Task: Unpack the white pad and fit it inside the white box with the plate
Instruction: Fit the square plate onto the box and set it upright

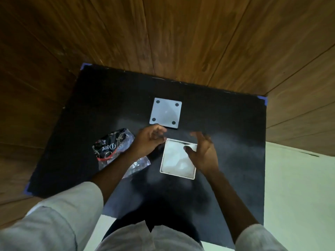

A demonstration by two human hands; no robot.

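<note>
A square white box (164, 170) lies open on the black mat, with the white pad (175, 160) lying inside it. My right hand (203, 153) hovers over the box's right side, its thumb touching the pad near the top right corner and its fingers spread. My left hand (147, 140) sits just off the box's top left corner, fingers curled and blurred, with nothing seen in it. The white square plate (165, 113) with four dark corner holes lies flat on the mat beyond both hands.
The black mat (90, 105) covers a small table set against wooden panels. An empty black printed wrapper (110, 145) and a clear plastic piece (138, 164) lie left of the box, partly under my left forearm. A pale floor shows at the right.
</note>
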